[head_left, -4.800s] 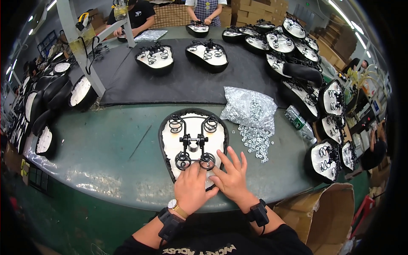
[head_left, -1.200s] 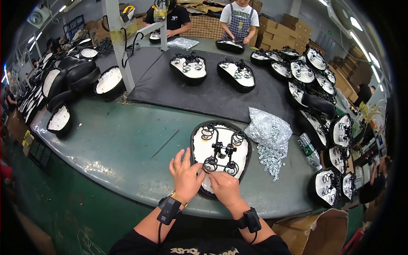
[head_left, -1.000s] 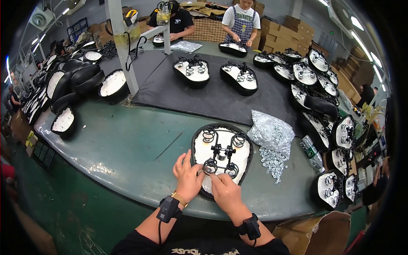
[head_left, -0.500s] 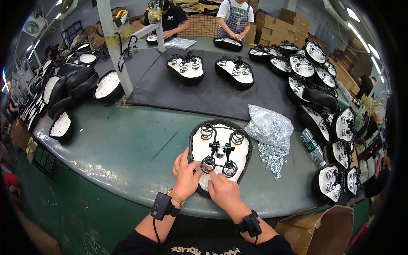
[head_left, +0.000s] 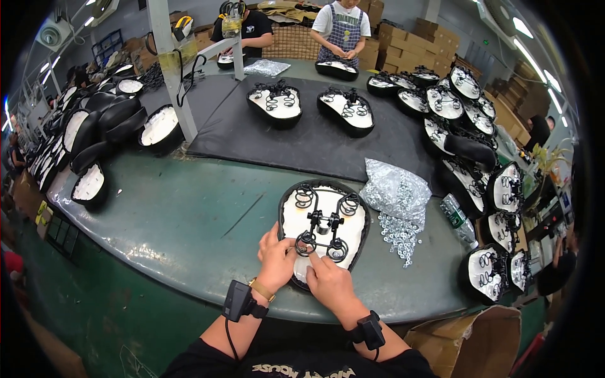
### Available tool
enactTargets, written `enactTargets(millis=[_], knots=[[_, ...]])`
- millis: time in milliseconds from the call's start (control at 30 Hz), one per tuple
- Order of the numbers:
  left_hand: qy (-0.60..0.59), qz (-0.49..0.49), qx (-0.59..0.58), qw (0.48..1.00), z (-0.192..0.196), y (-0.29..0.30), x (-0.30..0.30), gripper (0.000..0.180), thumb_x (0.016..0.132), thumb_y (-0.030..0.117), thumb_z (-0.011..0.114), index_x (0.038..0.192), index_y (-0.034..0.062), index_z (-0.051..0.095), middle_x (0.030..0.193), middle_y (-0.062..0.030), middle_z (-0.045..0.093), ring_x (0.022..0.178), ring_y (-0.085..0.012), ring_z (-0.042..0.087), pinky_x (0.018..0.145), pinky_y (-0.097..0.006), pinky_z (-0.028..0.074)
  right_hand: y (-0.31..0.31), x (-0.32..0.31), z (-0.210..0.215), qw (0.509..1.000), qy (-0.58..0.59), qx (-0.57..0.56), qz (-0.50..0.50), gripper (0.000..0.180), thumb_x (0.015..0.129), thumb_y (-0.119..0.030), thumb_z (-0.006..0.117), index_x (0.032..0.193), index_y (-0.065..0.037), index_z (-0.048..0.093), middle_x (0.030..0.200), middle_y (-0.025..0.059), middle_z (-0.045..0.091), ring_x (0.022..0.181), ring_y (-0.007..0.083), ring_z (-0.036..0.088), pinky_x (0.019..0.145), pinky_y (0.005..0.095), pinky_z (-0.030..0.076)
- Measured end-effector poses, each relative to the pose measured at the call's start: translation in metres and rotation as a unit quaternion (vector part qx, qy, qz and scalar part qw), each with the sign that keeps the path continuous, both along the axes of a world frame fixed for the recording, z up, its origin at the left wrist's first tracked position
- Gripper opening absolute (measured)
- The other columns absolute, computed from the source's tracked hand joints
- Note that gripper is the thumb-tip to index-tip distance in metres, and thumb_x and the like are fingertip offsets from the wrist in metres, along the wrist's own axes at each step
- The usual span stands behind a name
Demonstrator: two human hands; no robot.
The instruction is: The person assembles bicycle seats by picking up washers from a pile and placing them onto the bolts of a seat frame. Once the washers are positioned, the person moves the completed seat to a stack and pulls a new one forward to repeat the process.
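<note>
A black bicycle saddle (head_left: 354,234) lies upside down in front of me, white underside up. Its black wire spring frame (head_left: 323,239) rests on that underside, with coils at its corners and a clamp in the middle. My left hand (head_left: 276,263) is closed on the saddle's near left edge, its thumb side at the near left coil (head_left: 305,243). My right hand (head_left: 333,286) reaches over the near edge, fingers bent and fingertips at the same coil. Whatever lies between those fingertips is hidden.
A clear bag of metal nuts (head_left: 396,192) spills a loose pile (head_left: 401,238) right of the saddle. Beyond lie a plastic bottle (head_left: 459,220) and stacked saddles (head_left: 488,272). Two saddles (head_left: 275,104) sit on a dark mat. A grey post (head_left: 169,69) stands left; two people work opposite.
Both hands stay at the same coil with barely any movement. The view has shifted slightly. Across the table, the person in the checked apron has raised their hands off a saddle.
</note>
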State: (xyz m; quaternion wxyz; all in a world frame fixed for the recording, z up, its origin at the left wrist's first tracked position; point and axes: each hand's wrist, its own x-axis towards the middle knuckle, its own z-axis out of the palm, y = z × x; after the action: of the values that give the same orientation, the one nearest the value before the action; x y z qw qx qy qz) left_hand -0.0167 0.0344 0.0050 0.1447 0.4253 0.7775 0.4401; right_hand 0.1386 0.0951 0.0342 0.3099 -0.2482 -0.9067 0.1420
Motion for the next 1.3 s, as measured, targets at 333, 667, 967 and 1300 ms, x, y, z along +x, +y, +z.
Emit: enactTargets(millis=[333,667,967,1300], knots=[[-0.075,-0.023,0.025,0.997,-0.005,0.0,-0.006,0.021,0.091,0.015,0.069,0.11,0.0169,0.078,0.164,-0.0222,0.033,0.147,-0.0443,0.029,0.12,-0.053,0.026,0.001,0.0,0.002,1.0,-0.01,-0.006,-0.005,0.042,0.087,-0.013,0.07,0.129,-0.008,0.068,0.074,0.008,0.062,0.058,0.0305,0.065,0.053,0.0413,0.055],[-0.108,-0.013,0.041,0.993,0.002,0.002,-0.002,0.014,0.093,0.02,0.075,0.106,0.0179,0.08,0.163,-0.0256,0.034,0.147,-0.0447,0.031,0.12,-0.051,0.029,0.004,0.0,0.001,1.0,-0.002,-0.005,-0.004,0.037,0.087,-0.013,0.071,0.125,-0.01,0.07,0.076,0.0072,0.064,0.058,0.0293,0.066,0.053,0.0403,0.056],[-0.089,-0.032,0.078,0.992,-0.007,0.0,-0.005,0.02,0.093,0.014,0.069,0.111,0.0163,0.077,0.164,-0.026,0.031,0.147,-0.0458,0.031,0.121,-0.052,0.025,0.003,-0.003,-0.005,0.999,0.042,0.005,0.005,0.041,0.086,-0.008,0.072,0.126,-0.011,0.071,0.071,0.0074,0.06,0.057,0.0276,0.063,0.053,0.0393,0.053],[-0.002,0.008,-0.017,1.0,0.008,0.006,0.003,0.025,0.091,0.021,0.069,0.113,0.0118,0.076,0.162,-0.0232,0.036,0.145,-0.0422,0.035,0.118,-0.055,0.023,0.004,-0.005,-0.001,1.0,0.006,0.008,-0.005,0.05,0.089,-0.01,0.069,0.138,-0.021,0.067,0.071,0.0063,0.06,0.057,0.0283,0.064,0.052,0.0409,0.054]])
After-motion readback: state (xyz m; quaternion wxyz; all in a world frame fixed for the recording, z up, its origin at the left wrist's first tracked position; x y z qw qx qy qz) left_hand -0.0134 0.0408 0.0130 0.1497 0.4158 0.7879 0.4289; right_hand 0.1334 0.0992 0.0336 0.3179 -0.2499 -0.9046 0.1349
